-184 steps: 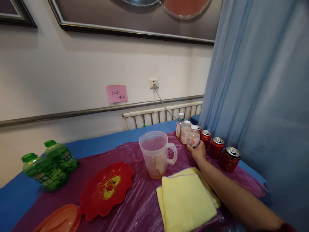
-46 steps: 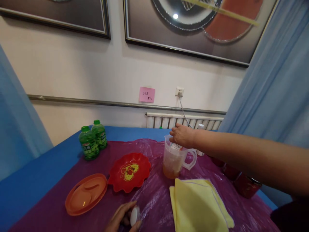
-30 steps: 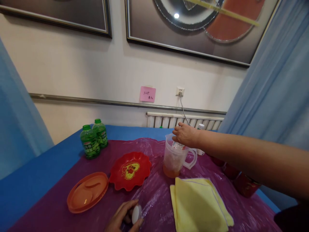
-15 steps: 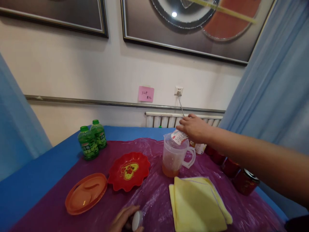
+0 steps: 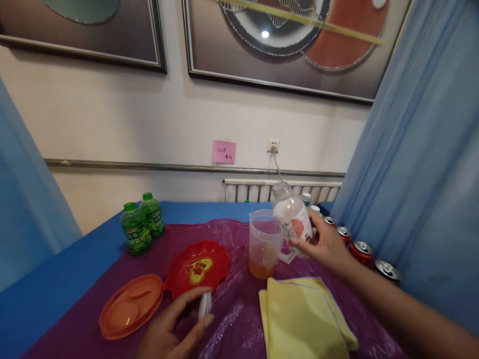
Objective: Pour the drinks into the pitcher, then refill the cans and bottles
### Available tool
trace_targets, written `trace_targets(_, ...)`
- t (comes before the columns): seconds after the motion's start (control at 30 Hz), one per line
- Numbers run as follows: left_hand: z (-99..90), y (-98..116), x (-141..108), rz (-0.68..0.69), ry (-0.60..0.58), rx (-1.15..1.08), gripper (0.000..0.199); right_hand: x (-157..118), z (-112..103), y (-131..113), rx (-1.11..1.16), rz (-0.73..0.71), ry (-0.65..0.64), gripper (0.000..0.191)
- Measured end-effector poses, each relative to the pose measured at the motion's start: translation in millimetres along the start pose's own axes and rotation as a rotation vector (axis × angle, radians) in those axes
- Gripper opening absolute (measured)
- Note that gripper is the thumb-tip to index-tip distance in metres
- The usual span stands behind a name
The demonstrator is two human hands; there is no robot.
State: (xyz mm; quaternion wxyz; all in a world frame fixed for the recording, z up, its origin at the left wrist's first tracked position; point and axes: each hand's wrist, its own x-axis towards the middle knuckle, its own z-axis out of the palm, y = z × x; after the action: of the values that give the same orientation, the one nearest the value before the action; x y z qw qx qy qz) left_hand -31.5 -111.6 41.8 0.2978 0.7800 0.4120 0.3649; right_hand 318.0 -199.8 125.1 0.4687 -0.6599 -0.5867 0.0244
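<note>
My right hand (image 5: 321, 237) is wrapped round a clear bottle (image 5: 294, 217) with a grapefruit-patterned label, tilted with its uncapped mouth up and to the left. The bottle is just right of a translucent measuring jug (image 5: 262, 239), partly overlapping its handle. Some amber liquid lies at the jug's bottom. My left hand (image 5: 175, 324) pinches a white bottle cap (image 5: 204, 305) between thumb and fingers, in front of a red scalloped plate (image 5: 217, 264). A folded yellow cloth (image 5: 307, 319) lies below the jug.
An orange lid (image 5: 130, 306) lies at the left on purple plastic sheeting (image 5: 145, 264). Two green bottles (image 5: 136, 229) stand behind it. Several cans (image 5: 361, 252) line the right side, under my right arm. A blue curtain (image 5: 404, 164) hangs beyond them.
My right hand has turned the bottle from mouth-down over the jug to mouth-up beside it. My left hand has risen into view with the cap.
</note>
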Motion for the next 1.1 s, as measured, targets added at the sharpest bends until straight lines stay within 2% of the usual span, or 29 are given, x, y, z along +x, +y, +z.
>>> trace_targets(0.07, -11.0, 26, 10, 0.061, 0.077, -0.041, 0.044, -28, 34, -4, 0.26, 0.037, -0.086, 0.062)
trace_targets(0.1, -15.5, 39, 15, 0.085, 0.077, -0.063, 0.044, -41, 53, -5, 0.362, 0.047, -0.131, 0.064)
trace_targets(0.2, -20.9, 72, 30, 0.204, 0.131, -0.096, 0.043, -71, 108, -2, 0.488, 0.035, -0.184, 0.067)
trace_targets(0.27, -18.0, 83, 39, 0.299, 0.124, -0.033, 0.038, -81, 134, 2, 0.526, 0.031, -0.193, 0.066)
trace_targets(0.33, -12.4, 84, 44, 0.381, 0.079, 0.053, 0.034, -86, 150, 8, 0.551, 0.02, -0.203, 0.067)
trace_targets(0.43, -4.0, 76, 47, 0.443, 0.028, 0.152, 0.033, -89, 159, 17, 0.528, -0.015, -0.192, 0.067)
trace_targets(0.57, 1.1, 68, 47, 0.403, -0.015, 0.219, 0.032, -92, 161, 25, 0.392, -0.081, -0.1, 0.069)
trace_targets(0.83, -3.7, 83, 56, 0.285, -0.15, 0.245, 0.031, -96, 157, 28, 0.223, -0.148, -0.022, 0.071)
trace_targets(1.0, -2.4, 87, 57, 0.296, -0.13, 0.344, 0.029, -99, 159, 31, 0.136, -0.172, 0.089, 0.071)
trace_targets(1.1, -0.4, 86, 56, 0.285, -0.14, 0.342, 0.03, -99, 160, 32, 0.164, -0.164, 0.083, 0.07)
